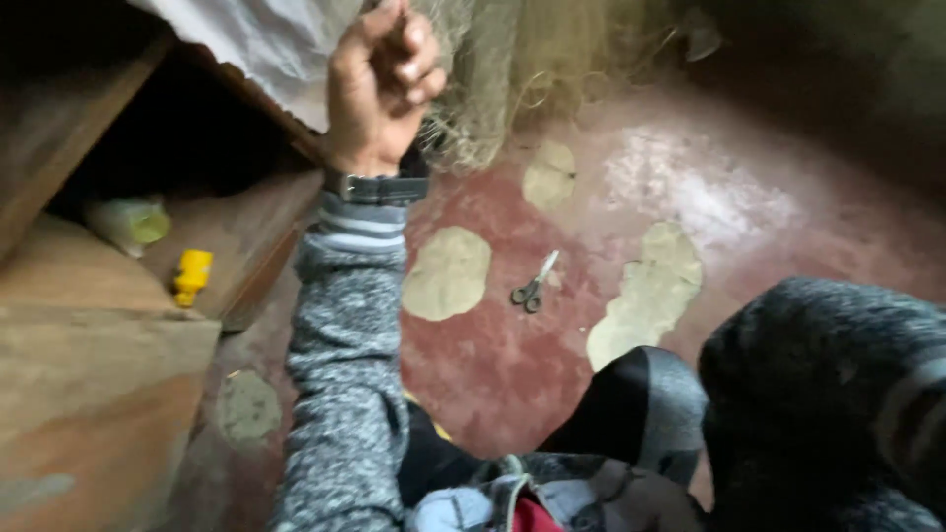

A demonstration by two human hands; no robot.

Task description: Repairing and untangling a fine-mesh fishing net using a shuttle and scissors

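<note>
Left hand point(382, 74), grey knit sleeve and dark wristwatch point(379, 187) on the wrist, is raised with fingers curled tight into the tangled beige fishing net point(493, 89) that hangs at top centre, against a pale cloth sheet point(266, 44). Right hand is out of frame; only its dark knit sleeve point(828, 394) shows at lower right. Small metal scissors point(533, 286) lie closed on the worn red concrete floor point(552, 374), well apart from the net; a yellow plastic object point(191, 274) sits on the wooden ledge point(99, 286) at left.
</note>
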